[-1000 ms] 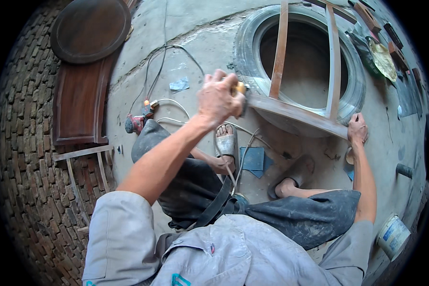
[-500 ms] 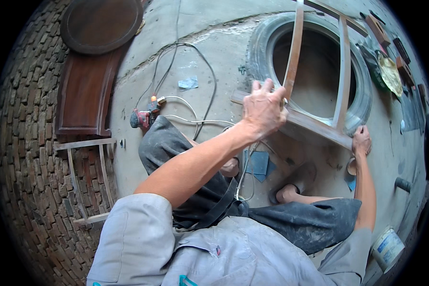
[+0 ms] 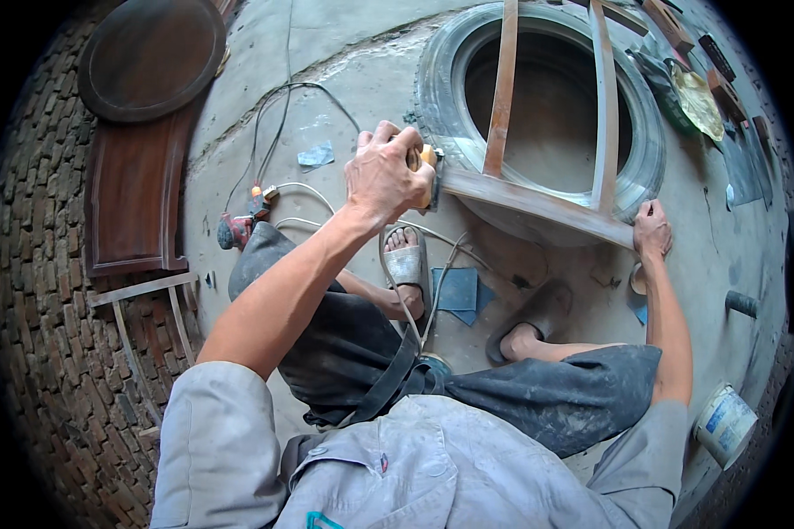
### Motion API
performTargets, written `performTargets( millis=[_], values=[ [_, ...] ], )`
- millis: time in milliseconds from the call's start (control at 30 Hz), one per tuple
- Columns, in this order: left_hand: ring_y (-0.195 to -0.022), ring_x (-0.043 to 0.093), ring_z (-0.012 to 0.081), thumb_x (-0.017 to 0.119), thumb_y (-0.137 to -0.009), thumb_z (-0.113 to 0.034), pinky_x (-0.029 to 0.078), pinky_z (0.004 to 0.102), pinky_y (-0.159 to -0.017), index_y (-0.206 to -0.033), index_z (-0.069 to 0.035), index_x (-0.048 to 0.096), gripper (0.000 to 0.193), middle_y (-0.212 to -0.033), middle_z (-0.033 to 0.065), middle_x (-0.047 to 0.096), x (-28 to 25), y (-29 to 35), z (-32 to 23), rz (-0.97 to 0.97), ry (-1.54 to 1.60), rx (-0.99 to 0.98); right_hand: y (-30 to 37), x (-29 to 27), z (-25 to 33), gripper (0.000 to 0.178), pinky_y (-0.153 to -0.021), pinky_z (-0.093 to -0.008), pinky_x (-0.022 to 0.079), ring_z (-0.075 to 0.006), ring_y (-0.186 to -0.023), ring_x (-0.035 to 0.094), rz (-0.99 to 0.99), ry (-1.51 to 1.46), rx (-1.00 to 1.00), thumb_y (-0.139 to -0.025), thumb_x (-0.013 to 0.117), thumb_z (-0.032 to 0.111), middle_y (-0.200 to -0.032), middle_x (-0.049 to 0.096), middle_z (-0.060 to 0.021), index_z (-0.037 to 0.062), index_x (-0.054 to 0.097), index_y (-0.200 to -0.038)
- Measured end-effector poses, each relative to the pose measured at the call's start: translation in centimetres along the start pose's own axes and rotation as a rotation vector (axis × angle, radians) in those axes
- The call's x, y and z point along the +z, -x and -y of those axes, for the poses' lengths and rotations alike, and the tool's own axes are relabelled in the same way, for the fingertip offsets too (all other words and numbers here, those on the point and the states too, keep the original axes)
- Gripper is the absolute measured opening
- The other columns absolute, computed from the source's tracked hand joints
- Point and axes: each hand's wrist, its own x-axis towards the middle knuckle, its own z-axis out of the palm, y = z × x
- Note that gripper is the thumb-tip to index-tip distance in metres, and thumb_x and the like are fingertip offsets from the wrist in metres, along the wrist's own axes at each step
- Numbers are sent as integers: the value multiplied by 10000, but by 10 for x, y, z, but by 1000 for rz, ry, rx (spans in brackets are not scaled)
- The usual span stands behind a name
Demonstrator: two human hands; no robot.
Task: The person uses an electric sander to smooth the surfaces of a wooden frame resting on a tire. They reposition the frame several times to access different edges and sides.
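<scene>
My left hand (image 3: 384, 176) is closed round a small yellow power sander (image 3: 427, 176), mostly hidden by my fingers. Its flat dark pad stands on edge, right at the left end of a wooden frame (image 3: 538, 206). Whether pad and wood touch is hard to tell. My right hand (image 3: 653, 231) grips the right end of the frame's near rail. Two long pieces run from this pale, dusty rail away from me, over a big tyre (image 3: 454, 106) lying flat on the floor. The frame leans on the tyre.
Cables and a red power tool (image 3: 235, 231) lie left of my knees. Blue sandpaper sheets (image 3: 455, 289) rest between my feet. A white bucket (image 3: 725, 427) stands at right. Dark wooden furniture parts (image 3: 141, 189) and a slatted frame (image 3: 146, 288) lie by the brickwork at left.
My left hand with the sander has moved left, from on top of the rail to its left end. My right hand keeps its grip on the frame. The whole view has shifted slightly.
</scene>
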Motion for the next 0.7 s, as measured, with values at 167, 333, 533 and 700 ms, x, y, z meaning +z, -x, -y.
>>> performTargets(
  millis=[167, 333, 533, 700],
  values=[
    [-1088, 614, 322, 672, -831, -317, 529, 457, -930, -1079, -140, 715, 308, -1142, 90, 630, -6, -7, 28, -10, -19, -51, 7, -3, 9, 372, -878, -582, 515, -509, -1029, 666, 13, -16, 11, -1008, 449, 436, -1073, 729, -245, 158, 677, -1101],
    [-1079, 609, 314, 669, -841, -315, 533, 446, -916, -1074, -132, 708, 299, -1122, 80, 621, -3, -3, 21, -5, -28, -44, 7, -5, 12, 368, -876, -583, 515, -506, -1033, 666, 5, -5, 17, -1005, 451, 430, -1077, 726, -250, 156, 677, -1100],
    [-1102, 591, 365, 699, -823, -272, 569, 487, -859, -1042, -112, 701, 271, -1148, 126, 623, 14, 3, -45, -1, 34, 55, 1, 3, 0, 371, -871, -587, 514, -514, -1034, 662, -17, 5, -13, -1008, 450, 439, -1081, 723, -255, 155, 671, -1097],
    [-1093, 599, 364, 684, -826, -272, 574, 490, -842, -1042, -133, 703, 258, -1153, 118, 625, 14, 1, -34, -14, 47, 55, -8, 9, -10, 379, -876, -586, 512, -515, -1043, 660, 27, -15, -2, -1016, 445, 447, -1095, 725, -241, 160, 674, -1107]
  ],
)
